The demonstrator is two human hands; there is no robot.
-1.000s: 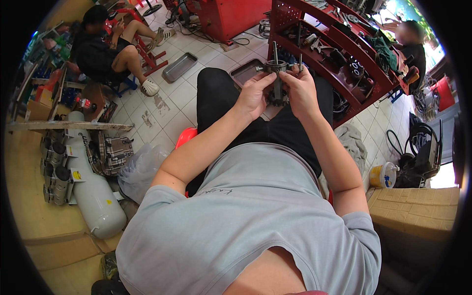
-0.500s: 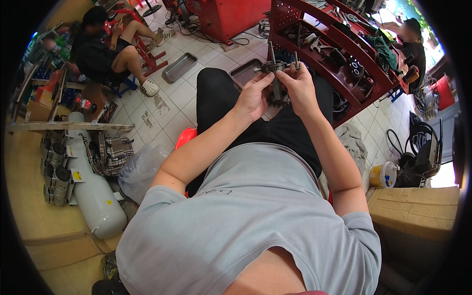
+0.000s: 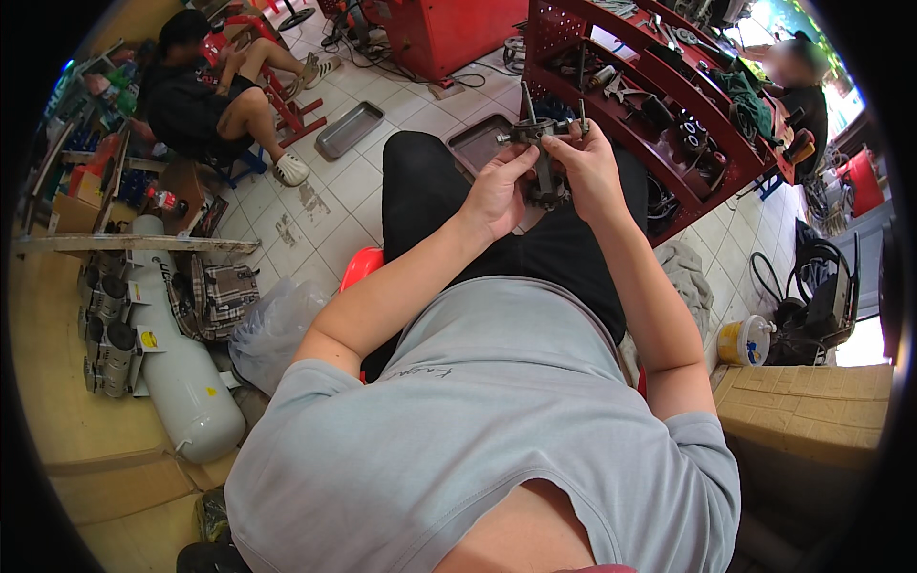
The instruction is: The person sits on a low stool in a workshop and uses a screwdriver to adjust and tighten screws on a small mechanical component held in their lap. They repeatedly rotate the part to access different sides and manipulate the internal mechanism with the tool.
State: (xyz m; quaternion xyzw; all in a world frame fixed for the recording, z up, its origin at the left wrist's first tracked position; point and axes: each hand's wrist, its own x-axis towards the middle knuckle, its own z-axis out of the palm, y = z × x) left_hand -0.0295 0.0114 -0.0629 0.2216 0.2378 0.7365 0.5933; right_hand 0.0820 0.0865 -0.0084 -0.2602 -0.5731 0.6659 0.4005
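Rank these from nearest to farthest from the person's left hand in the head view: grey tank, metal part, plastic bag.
1. Metal part: held in the left hand.
2. Plastic bag: down on the left, beside the tank.
3. Grey tank: farther left, beyond the bag.

Upper-right glare (image 3: 769, 19), apparently daylight.

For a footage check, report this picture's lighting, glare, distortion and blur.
Head view: glare whitens the background at upper right; head view: fisheye distortion, black corners; head view: the face of the person at far right is blurred, the handheld metal part dark.
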